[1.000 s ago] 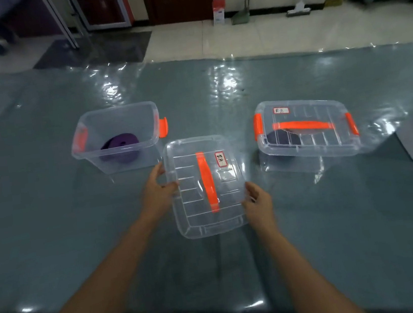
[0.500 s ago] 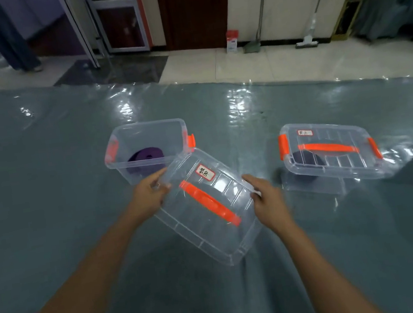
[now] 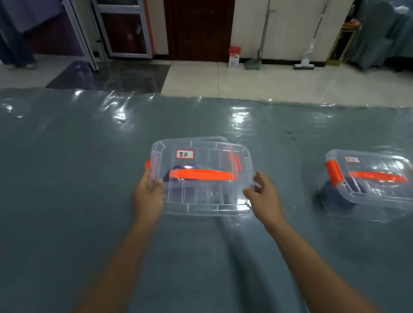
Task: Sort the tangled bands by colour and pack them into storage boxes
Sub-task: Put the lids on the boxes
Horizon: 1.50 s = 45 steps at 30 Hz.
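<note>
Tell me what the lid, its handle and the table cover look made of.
Lid: clear hard plastic, glossy; the purple band shows through it and its ribs look moulded. Handle: opaque orange plastic, smooth. Table cover: grey-green sheet, apparently under clear film; wrinkled bright glare suggests that, but I can't be sure. The left hand grips the lid's edge; the right hand is at its corner.

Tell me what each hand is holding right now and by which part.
The left hand grips the clear lid by its left edge, over the box with the purple band. The right hand is at the lid's near right corner; whether it grips cannot be told.
</note>
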{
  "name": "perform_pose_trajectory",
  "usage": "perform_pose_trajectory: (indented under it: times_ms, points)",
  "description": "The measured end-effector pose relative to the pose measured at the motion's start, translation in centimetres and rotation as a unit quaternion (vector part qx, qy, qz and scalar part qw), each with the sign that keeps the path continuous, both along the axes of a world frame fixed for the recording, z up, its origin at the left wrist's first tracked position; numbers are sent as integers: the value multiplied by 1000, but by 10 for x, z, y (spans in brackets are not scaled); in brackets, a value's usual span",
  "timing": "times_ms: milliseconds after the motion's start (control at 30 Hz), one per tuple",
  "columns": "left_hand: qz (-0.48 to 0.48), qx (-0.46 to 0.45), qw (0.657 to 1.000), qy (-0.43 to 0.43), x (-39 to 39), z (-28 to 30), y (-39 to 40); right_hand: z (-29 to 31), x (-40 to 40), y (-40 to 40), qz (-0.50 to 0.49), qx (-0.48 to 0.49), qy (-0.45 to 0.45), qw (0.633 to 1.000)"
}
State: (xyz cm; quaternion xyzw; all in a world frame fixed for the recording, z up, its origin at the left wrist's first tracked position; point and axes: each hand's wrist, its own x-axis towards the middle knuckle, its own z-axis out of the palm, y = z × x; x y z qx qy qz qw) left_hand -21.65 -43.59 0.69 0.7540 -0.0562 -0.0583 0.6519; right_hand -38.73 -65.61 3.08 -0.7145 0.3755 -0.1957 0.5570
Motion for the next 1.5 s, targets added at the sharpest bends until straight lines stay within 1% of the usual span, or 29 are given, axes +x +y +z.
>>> perform_pose_trajectory:
  times_ms: [133,233,333,433,500,567,667,733,833,900,1000,1067,1167,1233,1300,1333,1400,1500]
  points:
    - [-23,85,996,-32,20,2,7,9,28,0,-6,-23,28,999]
    - [-39,152,986,-47,38,-1,3,16,46,-1,10,-52,63,997]
    - [-44,215,974,-45,57,-10,-3,21,67,-4,37,-87,80,992]
    - [-70,248,965,-46,70,-19,-7,22,86,-7,58,-118,112,985]
    - [-83,256,963,-28,78,-21,-9,20,98,-10,63,-133,115,982]
    - [-104,277,955,-13,87,-27,-10,15,106,-14,51,-138,106,983]
    - [-131,321,938,-19,95,-33,-12,4,111,-18,24,-132,108,985]
    - [-135,354,923,-71,99,-32,-16,-8,113,-22,16,-131,101,986]
    - [-168,413,879,-166,98,-25,-29,-18,118,-28,13,-135,104,985]
    - [-201,426,856,-212,98,-21,-40,-15,124,-29,5,-138,111,984]
    - [-232,457,815,-270,98,-22,-51,-19,127,-31,9,-170,94,981]
    - [-227,470,806,-278,97,-24,-52,-25,126,-32,-1,-159,69,985]
    - [-216,462,814,-278,95,-24,-52,-36,125,-30,-32,-89,30,995]
    - [-211,460,813,-287,94,-24,-53,-43,127,-32,-65,-24,42,997]
    - [-207,459,815,-288,93,-22,-52,-49,128,-34,-99,48,68,992]
    - [-208,459,816,-284,93,-22,-52,-51,128,-35,-105,71,66,990]
    - [-210,460,819,-273,92,-22,-52,-54,128,-38,-102,88,43,990]
    - [-214,464,817,-266,92,-22,-52,-52,125,-36,-98,45,12,994]
